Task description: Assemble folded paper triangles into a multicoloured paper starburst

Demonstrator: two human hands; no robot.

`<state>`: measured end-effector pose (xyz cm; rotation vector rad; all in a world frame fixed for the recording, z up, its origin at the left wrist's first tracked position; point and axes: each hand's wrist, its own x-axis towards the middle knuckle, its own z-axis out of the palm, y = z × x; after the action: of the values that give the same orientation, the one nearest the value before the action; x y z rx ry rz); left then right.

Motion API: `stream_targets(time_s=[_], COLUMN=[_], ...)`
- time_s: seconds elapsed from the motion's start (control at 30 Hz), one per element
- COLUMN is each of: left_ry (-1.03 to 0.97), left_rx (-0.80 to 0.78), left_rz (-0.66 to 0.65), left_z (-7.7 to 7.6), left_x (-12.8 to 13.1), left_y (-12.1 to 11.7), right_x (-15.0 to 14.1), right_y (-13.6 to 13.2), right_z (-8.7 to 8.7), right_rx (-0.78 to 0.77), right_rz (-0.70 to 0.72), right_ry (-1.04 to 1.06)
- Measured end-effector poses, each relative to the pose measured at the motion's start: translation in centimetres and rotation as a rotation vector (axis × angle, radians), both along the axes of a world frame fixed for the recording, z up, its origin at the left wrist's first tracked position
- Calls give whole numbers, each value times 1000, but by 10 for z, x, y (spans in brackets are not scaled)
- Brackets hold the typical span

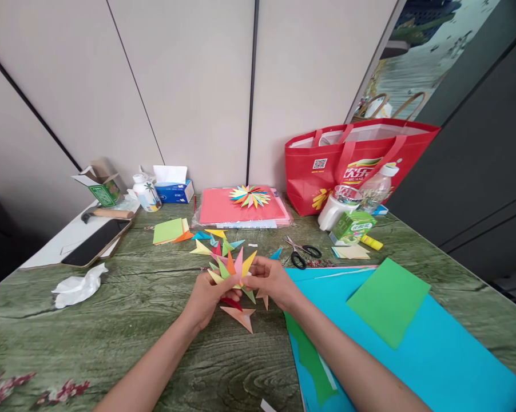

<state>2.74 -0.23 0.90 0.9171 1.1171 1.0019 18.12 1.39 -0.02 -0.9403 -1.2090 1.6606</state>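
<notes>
Between my two hands, just above the table, is a fan of folded paper points (238, 265) in orange, pink, yellow and green. My left hand (211, 294) pinches its lower left side between thumb and fingers. From the right, my right hand (270, 280) grips the edge near the yellow point, fingertips close to the left thumb. Loose folded paper pieces (241, 318) in peach and red lie under and around the hands. More folded pieces (201, 247) in yellow, blue and orange are scattered behind. A finished-looking multicoloured paper ring (250, 197) rests on a packet of red paper (215, 213).
Black-handled scissors (300, 252) lie behind my right hand. At right, blue sheets (429, 355) carry a green square (390, 302). Behind them stand a green carton (352, 228), a white mug (333, 212) and a red bag (309, 171). At left are a phone (95, 243), hammer (112, 213) and crumpled tissue (80, 286).
</notes>
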Motion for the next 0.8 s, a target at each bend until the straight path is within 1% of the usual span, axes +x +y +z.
stream_targets(time_s=[0.2,0.3,0.37,0.47,0.53,0.7,0.8], left_ry=[14,-36,-59,-60,-48,-34,-41], left_rx=[-1,27,30,8,13,43,53], left_rz=[20,-2,-18,5,29,79,66], left_z=[-2,-5,-6,-5,-4,-2,-4], left_x=[1,1,1,1,0,-1,-2], left_y=[0,0,0,0,1,1,1], right_x=[-1,-2,-3,-4,-4,-6,-5], right_y=[-2,-3,-3,-3,-3,-5,-5], right_z=[3,2,1,0,1,7,8], right_rx=[17,16,45,79,71,73,73], right_rz=[11,-49,-87,-117,-108,-4,-21], right_ry=[-17,-33,-41,-35,-20,6,-18])
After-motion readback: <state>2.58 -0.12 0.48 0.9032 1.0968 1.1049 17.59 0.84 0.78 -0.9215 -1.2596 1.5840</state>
